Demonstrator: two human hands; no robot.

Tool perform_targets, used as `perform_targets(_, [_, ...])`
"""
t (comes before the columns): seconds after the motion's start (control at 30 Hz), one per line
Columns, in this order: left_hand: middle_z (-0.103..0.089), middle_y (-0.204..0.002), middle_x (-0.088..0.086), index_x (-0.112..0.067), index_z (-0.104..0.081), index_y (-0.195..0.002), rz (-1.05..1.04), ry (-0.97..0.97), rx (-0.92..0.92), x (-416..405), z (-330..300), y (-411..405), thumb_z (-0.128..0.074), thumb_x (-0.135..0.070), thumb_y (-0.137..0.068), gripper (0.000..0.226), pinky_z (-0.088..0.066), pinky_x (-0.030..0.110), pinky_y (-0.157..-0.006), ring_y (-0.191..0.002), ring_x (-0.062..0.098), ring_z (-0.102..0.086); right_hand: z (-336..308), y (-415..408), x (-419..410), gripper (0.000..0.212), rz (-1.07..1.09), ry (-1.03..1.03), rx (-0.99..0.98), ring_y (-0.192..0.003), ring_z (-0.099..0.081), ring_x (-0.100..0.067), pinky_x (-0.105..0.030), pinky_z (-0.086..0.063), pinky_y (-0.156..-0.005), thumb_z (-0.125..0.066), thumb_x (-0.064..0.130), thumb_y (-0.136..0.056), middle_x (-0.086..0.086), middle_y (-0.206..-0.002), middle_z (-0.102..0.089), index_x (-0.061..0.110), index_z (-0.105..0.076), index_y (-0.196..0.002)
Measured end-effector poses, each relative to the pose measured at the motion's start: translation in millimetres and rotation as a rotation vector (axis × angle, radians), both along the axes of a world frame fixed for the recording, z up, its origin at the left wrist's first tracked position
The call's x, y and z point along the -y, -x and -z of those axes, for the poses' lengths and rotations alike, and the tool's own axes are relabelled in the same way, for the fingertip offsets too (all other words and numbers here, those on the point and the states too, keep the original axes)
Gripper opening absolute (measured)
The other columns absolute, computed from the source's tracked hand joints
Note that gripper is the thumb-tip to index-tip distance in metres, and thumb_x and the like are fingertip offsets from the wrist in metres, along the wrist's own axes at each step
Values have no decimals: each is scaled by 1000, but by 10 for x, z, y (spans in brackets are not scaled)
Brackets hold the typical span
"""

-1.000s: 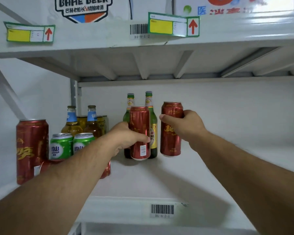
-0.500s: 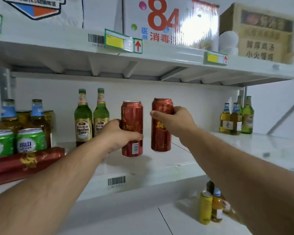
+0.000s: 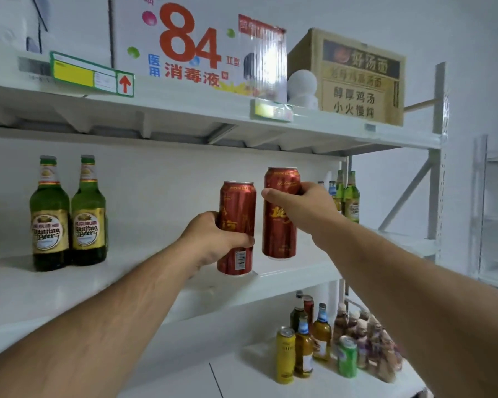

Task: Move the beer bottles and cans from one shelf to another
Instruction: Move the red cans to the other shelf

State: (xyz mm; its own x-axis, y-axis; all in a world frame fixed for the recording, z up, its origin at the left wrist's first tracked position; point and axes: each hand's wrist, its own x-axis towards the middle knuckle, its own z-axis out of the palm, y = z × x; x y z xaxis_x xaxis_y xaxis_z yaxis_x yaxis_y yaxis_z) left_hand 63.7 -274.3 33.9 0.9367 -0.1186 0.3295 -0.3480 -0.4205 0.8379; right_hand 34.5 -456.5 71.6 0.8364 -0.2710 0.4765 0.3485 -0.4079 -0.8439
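From the head camera: both arms are out in front, each hand carrying a tall red can in the air over the middle shelf [image 3: 156, 271]. The left hand [image 3: 213, 242] wraps the lower half of the left red can [image 3: 237, 222], fingers curled round it, thumb across the front. The right hand [image 3: 302, 208] grips the right red can [image 3: 281, 222] high up near its rim, thumb stretched over the face. Both grips are closed tight on their cans, neither can touching the shelf, the two of them just beside each other.

What could go wrong? That high hold on the right can leaves most of its body hanging below the fingers, so I reckon it could swing or slip. The cans ride close enough to knock together. Further right, a cluster of bottles [image 3: 348, 196] stands partly hidden behind the right hand, and a careless set-down there could topple them like skittles. The lower shelf [image 3: 256, 369] already holds a crowded group of bottles and cans [image 3: 328, 346], with little spare room among them.

Writing now. Two green bottles [image 3: 68, 214] at the far left read "Nanjing Beer" on gold labels. Up top, a white carton [image 3: 196, 44] shows a big red "84" with 消毒液 beneath, and a brown carton [image 3: 357, 79] carries 醇厚鸡汤 小火慢炖. A green-edged shelf tag [image 3: 92, 74] bears a red arrow. The cans' gold script is too blurred to read.
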Motion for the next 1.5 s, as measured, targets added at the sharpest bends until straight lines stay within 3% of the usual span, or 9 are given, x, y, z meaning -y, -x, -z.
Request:
perform_targets(0.2, [-73, -104, -3, -26, -66, -109, 0, 12, -2, 914, -1, -139, -90, -27, -72, 44, -54, 38, -92, -97, 18, -69, -23, -194, 907, 45, 2, 29, -4, -90, -68, -20, -37, -55, -79, -80, 51, -77, 2, -97, -70, 23, -66, -109])
perform_targets(0.47, [-72, -96, -5, -32, -62, -89, -14, 31, 0, 1864, 9, -429, -88, -24, -74, 31, -47, 25, -70, -86, 9, -66, -50, -548, 1907, 45, -10, 54, -9, -89, -67, -19, -33, -52, -72, -79, 53, -76, 1, -97, -70, 23, -66, -108])
perform_targets(0.7, [-73, -98, -4, -31, -63, -93, -44, 7, -13, 2391, 15, -897, -89, -25, -73, 33, -50, 30, -78, -89, 12, -68, -7, -1101, 2413, 47, -24, 22, -3, -92, -68, -21, -35, -53, -76, -80, 52, -76, 0, -99, -70, 22, -65, -110])
perform_targets(1.0, [-74, -102, 0, -23, -68, -113, -67, 8, -12, 2689, 31, -1770, -91, -25, -69, 49, -55, 35, -88, -94, 18, -71, -9, -1952, 2684, 54, 11, 59, -10, -95, -65, -23, -33, -51, -77, -78, 53, -77, -1, -102, -67, 21, -61, -116])
perform_targets(1.27, [-75, -101, 1, -25, -67, -102, -91, 41, -35, 2826, -25, -2366, -92, -23, -67, 44, -58, 44, -94, -94, 22, -72, -18, -2692, 2827, 48, -20, 29, -36, -90, -69, -21, -39, -57, -84, -81, 52, -74, -1, -98, -70, 21, -67, -107])
perform_targets(1.5, [-74, -100, 1, -28, -65, -94, -157, 59, -30, 2947, -127, -2699, -92, -21, -70, 37, -57, 41, -92, -93, 21, -71, -10, -3296, 2940, 44, -77, 12, -57, -86, -68, -21, -40, -58, -85, -82, 47, -75, -1, -95, -70, 19, -67, -106])
